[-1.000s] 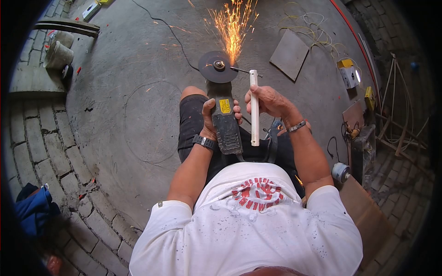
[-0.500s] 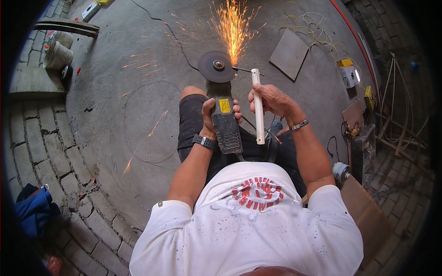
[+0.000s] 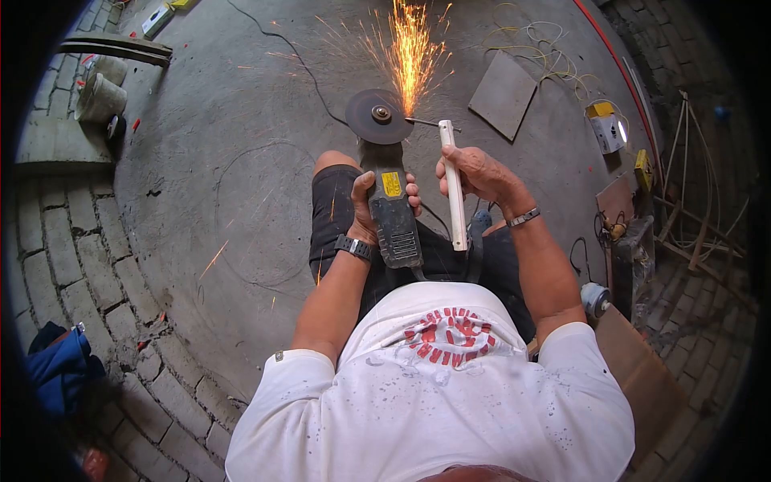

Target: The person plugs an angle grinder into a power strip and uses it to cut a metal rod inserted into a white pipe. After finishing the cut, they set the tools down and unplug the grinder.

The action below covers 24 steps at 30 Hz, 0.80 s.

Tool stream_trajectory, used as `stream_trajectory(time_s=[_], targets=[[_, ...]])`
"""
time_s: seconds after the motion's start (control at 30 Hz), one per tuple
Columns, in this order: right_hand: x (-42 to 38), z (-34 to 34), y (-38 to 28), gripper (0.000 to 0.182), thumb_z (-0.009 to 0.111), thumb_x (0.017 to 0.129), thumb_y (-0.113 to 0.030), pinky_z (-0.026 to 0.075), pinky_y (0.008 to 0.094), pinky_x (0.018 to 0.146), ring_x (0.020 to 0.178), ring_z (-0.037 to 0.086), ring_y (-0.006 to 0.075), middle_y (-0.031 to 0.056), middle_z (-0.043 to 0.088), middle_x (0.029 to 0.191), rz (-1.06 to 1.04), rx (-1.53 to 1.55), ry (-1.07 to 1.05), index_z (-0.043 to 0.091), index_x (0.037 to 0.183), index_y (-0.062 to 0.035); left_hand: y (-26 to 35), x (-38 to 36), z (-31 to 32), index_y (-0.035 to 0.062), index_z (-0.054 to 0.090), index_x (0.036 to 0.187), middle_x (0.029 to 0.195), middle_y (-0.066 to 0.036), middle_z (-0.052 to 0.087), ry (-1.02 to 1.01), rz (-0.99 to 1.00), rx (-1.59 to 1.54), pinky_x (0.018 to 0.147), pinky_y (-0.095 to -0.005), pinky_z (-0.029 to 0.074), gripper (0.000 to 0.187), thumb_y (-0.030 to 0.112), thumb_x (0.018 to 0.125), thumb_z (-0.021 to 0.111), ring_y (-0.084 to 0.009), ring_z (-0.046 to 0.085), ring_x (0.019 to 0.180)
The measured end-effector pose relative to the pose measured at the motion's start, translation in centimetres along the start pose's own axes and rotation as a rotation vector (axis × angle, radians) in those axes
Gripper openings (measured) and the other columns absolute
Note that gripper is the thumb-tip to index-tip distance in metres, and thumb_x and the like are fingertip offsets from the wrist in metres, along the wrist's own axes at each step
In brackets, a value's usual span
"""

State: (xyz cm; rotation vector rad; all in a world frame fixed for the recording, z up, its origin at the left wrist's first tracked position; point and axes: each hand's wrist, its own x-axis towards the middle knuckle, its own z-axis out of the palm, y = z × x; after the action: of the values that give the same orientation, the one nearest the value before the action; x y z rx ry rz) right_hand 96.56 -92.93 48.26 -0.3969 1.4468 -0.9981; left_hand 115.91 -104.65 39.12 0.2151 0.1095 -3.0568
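1. The grinder (image 3: 392,210) had a matt black plastic body with a glossy yellow label, and its disc (image 3: 375,116) looked dull, rough and grey.
2. The tube (image 3: 452,186) was smooth, white and plastic-looking, with a thin metal rod (image 3: 426,122) at its far end.
3. The floor (image 3: 217,153) was rough grey concrete, edged with coarse bricks (image 3: 56,241).
4. The shirt (image 3: 434,402) was white cloth, flecked with specks.
5. The slab (image 3: 503,94) looked flat and matt grey.
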Motion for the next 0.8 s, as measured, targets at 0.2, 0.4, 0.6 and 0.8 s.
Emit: stream_trajectory(time_s=[0.2,0.4,0.6,0.8], targets=[[-0.23,-0.09,-0.19,0.053,0.045,0.096,-0.056,0.048,0.0251,0.048,0.052,0.059,0.0109,0.0049,0.065,0.066,-0.002,-0.024,0.004,0.062,0.088,-0.0070,0.04,0.00,0.09,-0.0036,0.053,0.115,0.096,-0.015,0.064,0.000,0.003,0.001,0.081,-0.0427,0.057,0.071,0.055,0.076,0.065,-0.0274,0.067,0.085],[-0.21,-0.18,-0.10,0.053,0.044,0.096,-0.057,0.046,0.0256,0.046,0.051,0.058,0.0100,0.0045,0.065,0.066,-0.005,-0.039,0.014,0.063,0.088,-0.0079,0.00,-0.11,0.35,-0.0034,0.053,0.114,0.096,-0.015,0.064,0.019,0.000,0.004,0.081,-0.0422,0.057,0.072,0.055,0.075,0.066,-0.0273,0.067,0.085],[-0.44,-0.05,-0.30,0.053,0.045,0.096,-0.057,0.047,0.0265,0.047,0.052,0.058,0.0105,0.0049,0.065,0.066,0.013,-0.045,0.038,0.063,0.087,-0.0074,0.05,-0.03,0.32,-0.0031,0.052,0.115,0.097,-0.015,0.064,0.018,-0.001,0.020,0.080,-0.0416,0.057,0.071,0.055,0.075,0.066,-0.0269,0.067,0.085],[-0.74,-0.24,-0.56,0.052,0.047,0.095,-0.055,0.047,0.0265,0.047,0.051,0.059,0.0125,0.0042,0.064,0.064,0.003,-0.063,0.078,0.061,0.084,-0.0062,0.03,-0.15,0.60,-0.0037,0.053,0.114,0.094,-0.013,0.062,0.001,0.007,0.030,0.081,-0.0399,0.056,0.070,0.054,0.078,0.066,-0.0261,0.066,0.085]])
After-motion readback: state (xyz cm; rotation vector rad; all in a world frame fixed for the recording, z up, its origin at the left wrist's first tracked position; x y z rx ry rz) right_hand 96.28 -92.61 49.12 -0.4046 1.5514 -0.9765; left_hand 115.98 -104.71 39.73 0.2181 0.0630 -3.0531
